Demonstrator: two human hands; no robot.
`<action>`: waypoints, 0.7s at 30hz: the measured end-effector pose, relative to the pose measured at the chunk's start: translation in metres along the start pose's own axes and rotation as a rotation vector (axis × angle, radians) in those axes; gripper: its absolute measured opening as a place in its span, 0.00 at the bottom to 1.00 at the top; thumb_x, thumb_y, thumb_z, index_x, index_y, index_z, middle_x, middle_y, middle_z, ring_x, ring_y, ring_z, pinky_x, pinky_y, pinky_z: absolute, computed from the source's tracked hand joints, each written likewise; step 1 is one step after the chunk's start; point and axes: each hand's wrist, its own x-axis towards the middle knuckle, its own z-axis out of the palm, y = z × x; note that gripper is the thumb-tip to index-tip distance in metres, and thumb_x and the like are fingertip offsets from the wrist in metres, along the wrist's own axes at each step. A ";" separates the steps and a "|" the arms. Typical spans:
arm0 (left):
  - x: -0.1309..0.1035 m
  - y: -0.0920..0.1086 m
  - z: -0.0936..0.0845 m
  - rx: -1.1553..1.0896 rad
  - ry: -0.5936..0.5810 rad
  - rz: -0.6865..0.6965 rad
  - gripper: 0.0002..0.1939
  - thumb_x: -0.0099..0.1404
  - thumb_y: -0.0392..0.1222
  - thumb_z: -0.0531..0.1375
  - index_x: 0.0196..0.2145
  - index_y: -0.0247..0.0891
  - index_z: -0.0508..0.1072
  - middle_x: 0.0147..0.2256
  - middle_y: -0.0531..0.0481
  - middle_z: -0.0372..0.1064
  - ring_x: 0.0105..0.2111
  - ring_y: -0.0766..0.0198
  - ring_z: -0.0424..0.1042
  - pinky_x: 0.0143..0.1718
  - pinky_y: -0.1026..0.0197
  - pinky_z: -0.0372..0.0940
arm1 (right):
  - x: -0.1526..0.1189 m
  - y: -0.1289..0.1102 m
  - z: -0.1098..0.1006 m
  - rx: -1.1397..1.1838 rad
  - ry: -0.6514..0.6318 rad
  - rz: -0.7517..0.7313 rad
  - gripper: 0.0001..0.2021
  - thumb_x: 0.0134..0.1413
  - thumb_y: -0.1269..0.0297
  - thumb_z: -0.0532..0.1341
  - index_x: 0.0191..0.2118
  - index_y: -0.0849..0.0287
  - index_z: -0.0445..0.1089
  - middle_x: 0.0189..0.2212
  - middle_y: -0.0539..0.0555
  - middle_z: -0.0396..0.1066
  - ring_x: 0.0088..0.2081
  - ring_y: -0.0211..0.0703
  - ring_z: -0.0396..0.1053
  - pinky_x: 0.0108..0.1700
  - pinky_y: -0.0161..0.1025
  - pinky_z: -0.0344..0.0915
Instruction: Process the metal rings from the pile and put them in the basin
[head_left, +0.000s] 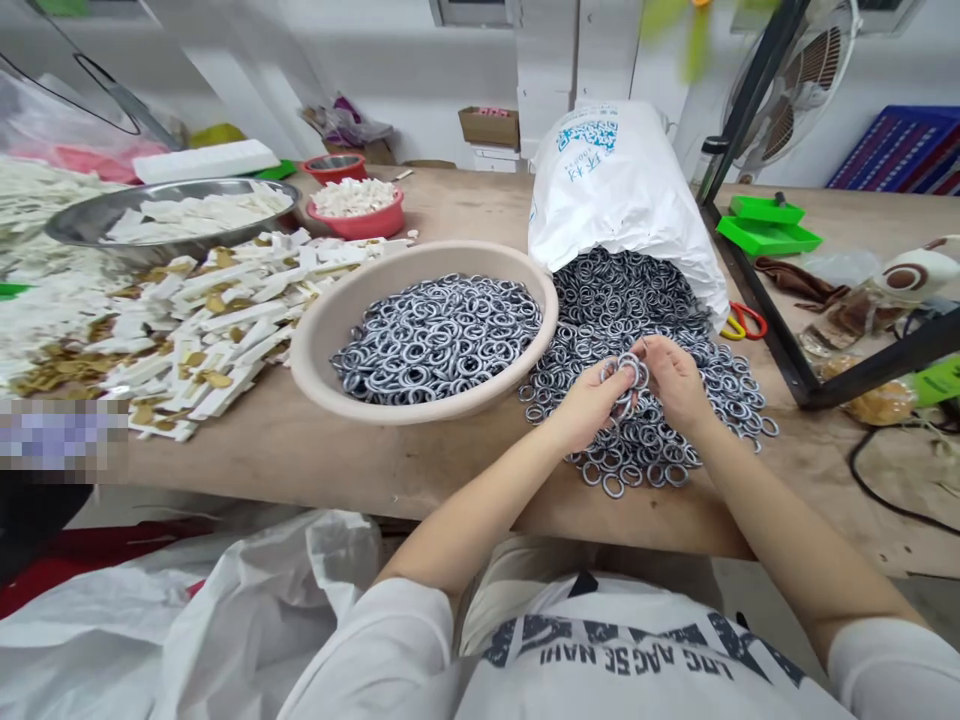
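Several grey rings (628,382) are gripped in my left hand (589,405), just above a heap of the same rings (739,390) on the table. Beside it, my right hand (671,380) has its thumb and fingers pinched together at the edge of the held rings; what lies between those fingertips is too small to make out. The heap spreads from the mouth of a white sack (622,190) lying on its side. To the left of my hands stands a beige basin (315,365) holding many more grey rings (450,335).
White strips with gold-coloured pieces (225,330) are piled on the left of the table (360,465). Behind them stand a steel bowl (71,225) and a red bowl (386,220). Scissors (750,320), a black metal frame (806,380) and green trays (772,237) are to the right.
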 end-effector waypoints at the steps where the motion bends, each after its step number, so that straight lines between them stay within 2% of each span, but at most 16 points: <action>1: -0.003 0.010 0.000 0.024 0.023 0.041 0.15 0.63 0.53 0.62 0.34 0.38 0.66 0.24 0.55 0.64 0.18 0.74 0.57 0.17 0.70 0.48 | -0.002 -0.008 0.006 0.035 -0.009 0.004 0.23 0.56 0.37 0.60 0.38 0.54 0.69 0.24 0.48 0.61 0.25 0.39 0.60 0.26 0.37 0.57; 4: -0.013 0.046 -0.007 0.141 0.128 0.158 0.10 0.64 0.47 0.61 0.34 0.38 0.68 0.23 0.55 0.64 0.18 0.74 0.57 0.20 0.69 0.53 | 0.001 -0.032 0.032 0.111 -0.024 -0.025 0.24 0.55 0.36 0.60 0.42 0.53 0.67 0.25 0.47 0.59 0.24 0.37 0.58 0.25 0.36 0.56; 6: -0.017 0.073 -0.020 0.234 0.241 0.241 0.07 0.64 0.43 0.61 0.33 0.37 0.69 0.24 0.54 0.64 0.20 0.73 0.58 0.21 0.68 0.54 | 0.013 -0.045 0.057 0.126 -0.058 -0.069 0.24 0.56 0.35 0.58 0.44 0.52 0.67 0.26 0.48 0.60 0.26 0.38 0.60 0.26 0.37 0.58; 10: -0.018 0.119 -0.069 0.488 0.500 0.361 0.06 0.63 0.43 0.60 0.34 0.38 0.70 0.27 0.49 0.66 0.27 0.65 0.66 0.29 0.63 0.61 | 0.057 -0.056 0.110 0.063 -0.182 -0.190 0.23 0.58 0.39 0.60 0.48 0.52 0.67 0.28 0.49 0.63 0.31 0.39 0.64 0.35 0.39 0.63; 13: -0.019 0.138 -0.112 0.939 0.658 0.304 0.12 0.63 0.47 0.59 0.40 0.37 0.73 0.37 0.41 0.72 0.41 0.53 0.70 0.44 0.52 0.66 | 0.087 -0.049 0.135 -0.118 -0.160 -0.169 0.20 0.57 0.46 0.64 0.47 0.54 0.68 0.25 0.47 0.62 0.29 0.39 0.62 0.35 0.40 0.62; 15: -0.022 0.142 -0.134 1.255 0.667 0.175 0.20 0.61 0.49 0.60 0.47 0.36 0.74 0.48 0.36 0.72 0.52 0.44 0.66 0.55 0.44 0.60 | 0.098 -0.043 0.143 -0.266 -0.161 -0.158 0.17 0.54 0.52 0.67 0.45 0.55 0.69 0.26 0.48 0.65 0.29 0.39 0.63 0.36 0.42 0.61; 17: -0.025 0.141 -0.148 1.447 0.617 0.086 0.29 0.59 0.51 0.60 0.56 0.35 0.71 0.58 0.34 0.66 0.58 0.39 0.61 0.61 0.40 0.54 | 0.101 -0.039 0.144 -0.370 -0.182 -0.180 0.16 0.52 0.56 0.68 0.44 0.57 0.71 0.28 0.49 0.67 0.31 0.41 0.64 0.38 0.43 0.61; 19: -0.027 0.138 -0.154 1.514 0.562 0.062 0.34 0.60 0.53 0.59 0.61 0.35 0.67 0.61 0.34 0.64 0.60 0.40 0.60 0.62 0.42 0.53 | 0.100 -0.037 0.143 -0.408 -0.188 -0.207 0.14 0.53 0.57 0.66 0.43 0.57 0.72 0.28 0.50 0.69 0.31 0.41 0.65 0.38 0.43 0.60; 21: -0.028 0.135 -0.156 1.535 0.535 0.056 0.35 0.61 0.57 0.57 0.60 0.34 0.67 0.60 0.34 0.65 0.60 0.41 0.61 0.61 0.43 0.55 | 0.097 -0.036 0.142 -0.403 -0.176 -0.209 0.13 0.54 0.57 0.65 0.42 0.57 0.73 0.28 0.50 0.69 0.31 0.41 0.65 0.38 0.43 0.60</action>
